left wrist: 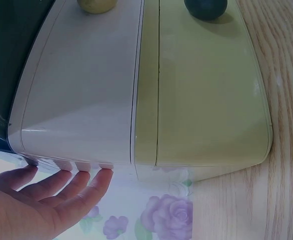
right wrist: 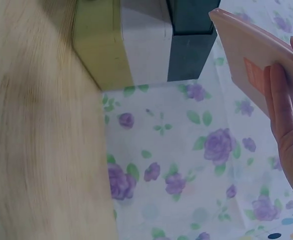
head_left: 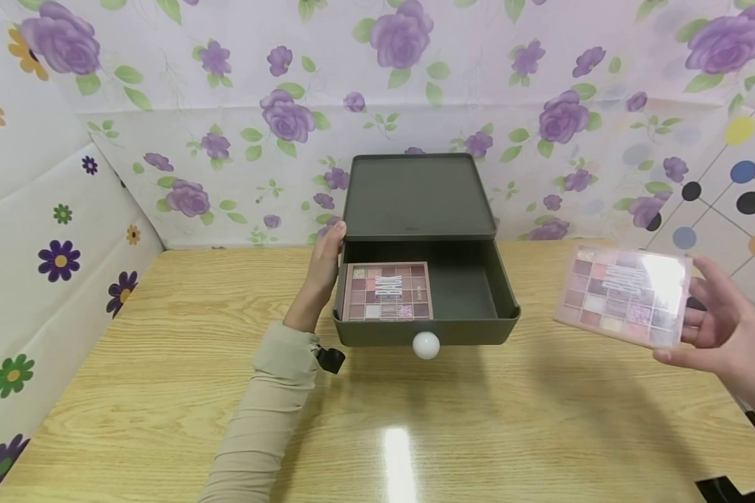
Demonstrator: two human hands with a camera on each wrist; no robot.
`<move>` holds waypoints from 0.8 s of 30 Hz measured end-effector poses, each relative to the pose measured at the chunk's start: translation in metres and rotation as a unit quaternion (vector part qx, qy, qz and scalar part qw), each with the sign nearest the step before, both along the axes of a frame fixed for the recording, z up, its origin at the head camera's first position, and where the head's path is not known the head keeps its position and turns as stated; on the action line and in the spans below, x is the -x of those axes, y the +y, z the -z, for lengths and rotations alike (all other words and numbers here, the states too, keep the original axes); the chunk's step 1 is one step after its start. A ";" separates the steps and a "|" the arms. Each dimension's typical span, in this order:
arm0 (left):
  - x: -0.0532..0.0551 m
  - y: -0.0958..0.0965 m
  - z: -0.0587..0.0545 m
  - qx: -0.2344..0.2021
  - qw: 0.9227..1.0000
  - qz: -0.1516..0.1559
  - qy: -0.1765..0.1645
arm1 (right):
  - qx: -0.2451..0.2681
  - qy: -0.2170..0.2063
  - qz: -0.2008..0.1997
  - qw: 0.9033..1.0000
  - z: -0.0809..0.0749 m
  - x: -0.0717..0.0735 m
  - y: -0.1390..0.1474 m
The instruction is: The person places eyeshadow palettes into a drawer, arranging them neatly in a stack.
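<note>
A dark grey drawer (head_left: pixel 468 279) with a white knob (head_left: pixel 426 345) is pulled out of the top tier of a stacked drawer unit (head_left: pixel 418 195). In its left half lies an eyeshadow palette (head_left: pixel 386 292), lid up. My left hand (head_left: pixel 321 276) rests on the unit's left side; in the left wrist view its fingers (left wrist: pixel 94 192) are extended, tips against the side wall. Off to the right of the drawer, my right hand (head_left: pixel 730 325) grips a second eyeshadow palette (head_left: pixel 623 297) by its right edge, tilted in the air. The right wrist view shows that palette's pink underside (right wrist: pixel 246 50).
Below the grey tier sit a white drawer (left wrist: pixel 81 85) and a yellow-green drawer (left wrist: pixel 206 90), both pushed in. The unit stands on a wood-grain table (head_left: pixel 182 363), close to a wall covered in purple-flowered sheeting (head_left: pixel 226 181).
</note>
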State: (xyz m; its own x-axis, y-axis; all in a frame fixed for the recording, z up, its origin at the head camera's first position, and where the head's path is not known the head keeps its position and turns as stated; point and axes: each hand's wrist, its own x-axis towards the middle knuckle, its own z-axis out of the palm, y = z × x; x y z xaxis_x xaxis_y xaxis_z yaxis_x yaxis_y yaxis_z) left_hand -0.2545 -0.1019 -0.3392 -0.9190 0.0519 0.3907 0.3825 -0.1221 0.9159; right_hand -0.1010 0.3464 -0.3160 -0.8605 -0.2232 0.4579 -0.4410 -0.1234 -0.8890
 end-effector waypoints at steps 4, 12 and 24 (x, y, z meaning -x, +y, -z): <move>0.000 0.000 0.000 0.003 1.000 -0.006 -0.001 | 0.011 -0.007 -0.006 1.000 -0.006 0.001 -0.006; 0.000 0.000 -0.001 0.007 1.000 -0.006 -0.001 | 0.020 0.004 -0.070 0.997 -0.018 0.011 -0.021; -0.007 0.002 -0.010 0.001 1.000 -0.001 0.010 | 0.044 0.016 -0.128 0.991 -0.027 0.026 -0.037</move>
State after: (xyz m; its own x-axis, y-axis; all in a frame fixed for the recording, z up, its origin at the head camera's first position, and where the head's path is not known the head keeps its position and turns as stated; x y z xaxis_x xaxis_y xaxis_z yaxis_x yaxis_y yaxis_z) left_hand -0.2477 -0.1003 -0.3296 -0.9114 0.0520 0.4082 0.4002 -0.1190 0.9087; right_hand -0.1270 0.3091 -0.2887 -0.7653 -0.3909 0.5114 -0.4127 -0.3117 -0.8558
